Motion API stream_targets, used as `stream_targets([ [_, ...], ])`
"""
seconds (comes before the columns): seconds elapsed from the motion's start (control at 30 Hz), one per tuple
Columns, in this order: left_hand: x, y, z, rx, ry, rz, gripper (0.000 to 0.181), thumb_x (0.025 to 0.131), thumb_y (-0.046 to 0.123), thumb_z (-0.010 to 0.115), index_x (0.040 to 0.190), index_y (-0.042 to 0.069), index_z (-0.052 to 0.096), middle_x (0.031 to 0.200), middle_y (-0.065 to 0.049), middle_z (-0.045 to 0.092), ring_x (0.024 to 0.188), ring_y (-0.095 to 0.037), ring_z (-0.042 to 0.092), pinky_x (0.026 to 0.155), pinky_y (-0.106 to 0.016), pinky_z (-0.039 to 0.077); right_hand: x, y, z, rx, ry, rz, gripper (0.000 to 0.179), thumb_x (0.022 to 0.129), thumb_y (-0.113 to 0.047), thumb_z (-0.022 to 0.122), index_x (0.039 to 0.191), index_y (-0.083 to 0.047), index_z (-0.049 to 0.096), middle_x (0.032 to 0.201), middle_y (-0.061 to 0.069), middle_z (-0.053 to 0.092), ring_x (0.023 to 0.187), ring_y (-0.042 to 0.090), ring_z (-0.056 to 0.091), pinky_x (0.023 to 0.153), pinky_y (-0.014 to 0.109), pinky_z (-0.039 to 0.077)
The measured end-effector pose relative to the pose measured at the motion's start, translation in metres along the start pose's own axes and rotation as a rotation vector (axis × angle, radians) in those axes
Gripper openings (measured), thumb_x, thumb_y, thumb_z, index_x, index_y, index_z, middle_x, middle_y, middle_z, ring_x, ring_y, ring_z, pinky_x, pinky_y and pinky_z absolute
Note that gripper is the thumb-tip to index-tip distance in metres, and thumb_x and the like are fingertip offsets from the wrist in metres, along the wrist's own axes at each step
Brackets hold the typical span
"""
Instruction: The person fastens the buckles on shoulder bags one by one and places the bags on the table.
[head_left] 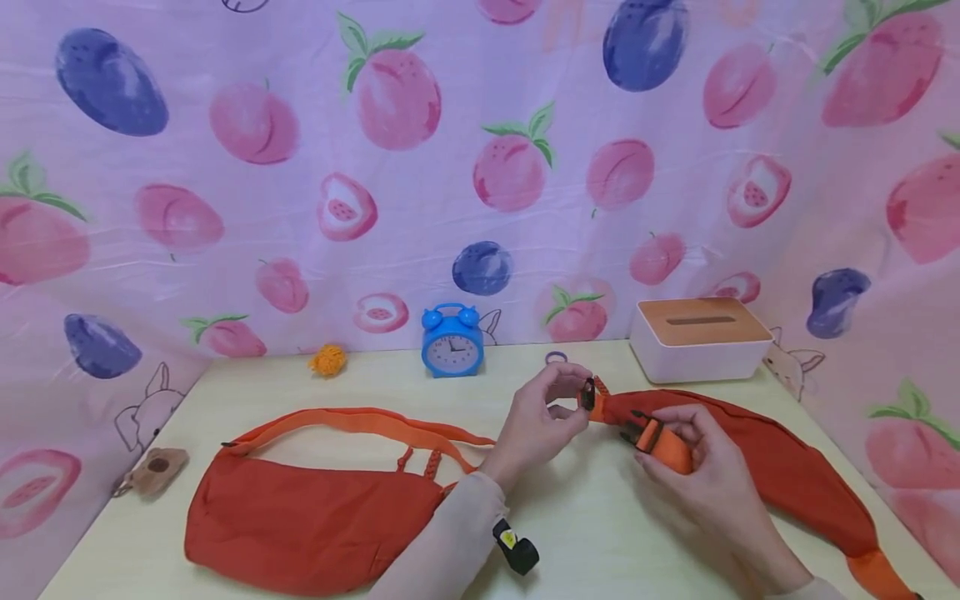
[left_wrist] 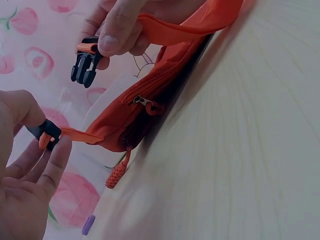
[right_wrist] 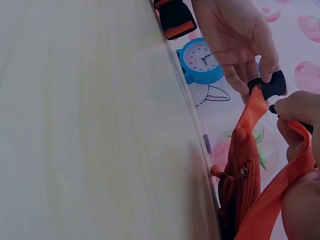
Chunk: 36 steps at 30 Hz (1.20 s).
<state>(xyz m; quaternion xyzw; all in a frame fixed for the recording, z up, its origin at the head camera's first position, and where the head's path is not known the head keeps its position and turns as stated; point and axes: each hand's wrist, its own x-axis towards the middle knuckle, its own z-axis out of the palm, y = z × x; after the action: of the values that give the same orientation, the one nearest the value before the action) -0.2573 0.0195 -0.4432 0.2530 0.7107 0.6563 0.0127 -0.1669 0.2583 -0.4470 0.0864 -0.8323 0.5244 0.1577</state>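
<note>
Between thumb and fingers my left hand (head_left: 542,421) pinches the black socket half of a buckle (right_wrist: 272,85), fixed to one end of a red waist bag (head_left: 795,467). The pronged half of the buckle (left_wrist: 85,67), threaded on an orange strap (head_left: 670,448), is gripped by my right hand (head_left: 708,475). The two halves face each other and stand a short gap apart. A zipper pull (left_wrist: 142,101) and a braided cord (left_wrist: 116,175) hang at the bag's near end. In the right wrist view, my fingers cover most of the pronged half.
Another red bag (head_left: 315,521) with an orange strap lies at the left, partly behind my left forearm. Along the back stand a blue alarm clock (head_left: 452,350), an orange yarn ball (head_left: 327,361) and a tissue box (head_left: 705,354). A brown plush charm (head_left: 156,472) rests by the left edge.
</note>
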Motion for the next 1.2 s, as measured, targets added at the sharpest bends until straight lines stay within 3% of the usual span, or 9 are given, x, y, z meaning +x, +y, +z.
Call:
stream_targets([
  [0.13, 0.0005, -0.0022, 0.0005, -0.031, -0.052, 0.008, 0.046, 0.101, -0.001, 0.075, 0.14, 0.021, 0.067, 0.136, -0.01, 0.074, 0.116, -0.018, 0.075, 0.093, -0.028, 0.065, -0.0001, -0.0009, 0.0007, 0.032, -0.004, -0.03, 0.064, 0.086, 0.006, 0.093, 0.139, -0.004, 0.058, 0.121, 0.014, 0.075, 0.103, 0.009, 0.073, 0.084, 0.021, 0.063],
  [0.33, 0.0007, -0.0047, 0.0, -0.059, -0.099, -0.029, 0.047, 0.103, 0.0, 0.075, 0.145, 0.02, 0.067, 0.136, 0.0, 0.071, 0.115, -0.018, 0.074, 0.093, -0.03, 0.066, -0.0002, -0.0015, 0.0005, 0.047, 0.005, -0.058, 0.063, 0.086, 0.006, 0.092, 0.14, -0.002, 0.06, 0.127, 0.015, 0.073, 0.108, 0.006, 0.073, 0.09, 0.017, 0.061],
  [0.57, 0.0009, -0.0053, -0.0002, -0.017, -0.077, -0.079, 0.053, 0.093, -0.004, 0.087, 0.139, 0.017, 0.074, 0.134, 0.003, 0.075, 0.111, -0.015, 0.075, 0.1, -0.028, 0.063, -0.0011, -0.0035, -0.0028, -0.002, 0.034, -0.021, 0.062, 0.09, -0.004, 0.093, 0.144, -0.007, 0.064, 0.135, 0.01, 0.072, 0.11, 0.008, 0.07, 0.098, 0.009, 0.053],
  [0.67, 0.0007, -0.0055, -0.0002, 0.004, -0.072, -0.066, 0.053, 0.091, -0.005, 0.088, 0.138, 0.015, 0.075, 0.134, 0.003, 0.074, 0.105, -0.01, 0.075, 0.103, -0.032, 0.063, -0.0008, -0.0035, -0.0037, -0.005, 0.048, -0.018, 0.06, 0.092, -0.007, 0.093, 0.145, -0.01, 0.066, 0.135, 0.006, 0.072, 0.11, 0.01, 0.07, 0.098, 0.01, 0.053],
  [0.93, 0.0008, -0.0066, -0.0016, 0.039, -0.066, -0.006, 0.057, 0.09, -0.007, 0.089, 0.141, 0.014, 0.075, 0.135, 0.002, 0.074, 0.107, -0.013, 0.075, 0.105, -0.033, 0.062, 0.0009, -0.0021, -0.0044, 0.079, 0.057, -0.045, 0.06, 0.091, -0.001, 0.091, 0.146, -0.009, 0.069, 0.136, 0.004, 0.073, 0.113, 0.012, 0.071, 0.098, 0.014, 0.057],
  [1.07, 0.0, -0.006, -0.0023, 0.065, -0.067, -0.017, 0.056, 0.09, -0.004, 0.09, 0.142, 0.011, 0.074, 0.128, 0.004, 0.078, 0.104, -0.01, 0.074, 0.104, -0.026, 0.061, 0.0011, -0.0025, -0.0048, 0.08, 0.068, -0.054, 0.061, 0.091, -0.002, 0.091, 0.147, -0.011, 0.07, 0.136, 0.004, 0.075, 0.112, 0.012, 0.072, 0.097, 0.014, 0.057],
  [1.2, -0.0005, -0.0053, -0.0029, 0.053, -0.078, -0.03, 0.056, 0.089, -0.004, 0.09, 0.139, 0.016, 0.077, 0.129, 0.007, 0.076, 0.106, -0.01, 0.074, 0.103, -0.027, 0.061, 0.0007, -0.0023, -0.0061, 0.063, 0.065, -0.05, 0.063, 0.092, -0.003, 0.091, 0.15, -0.014, 0.069, 0.139, 0.004, 0.074, 0.114, 0.011, 0.071, 0.098, 0.014, 0.056],
])
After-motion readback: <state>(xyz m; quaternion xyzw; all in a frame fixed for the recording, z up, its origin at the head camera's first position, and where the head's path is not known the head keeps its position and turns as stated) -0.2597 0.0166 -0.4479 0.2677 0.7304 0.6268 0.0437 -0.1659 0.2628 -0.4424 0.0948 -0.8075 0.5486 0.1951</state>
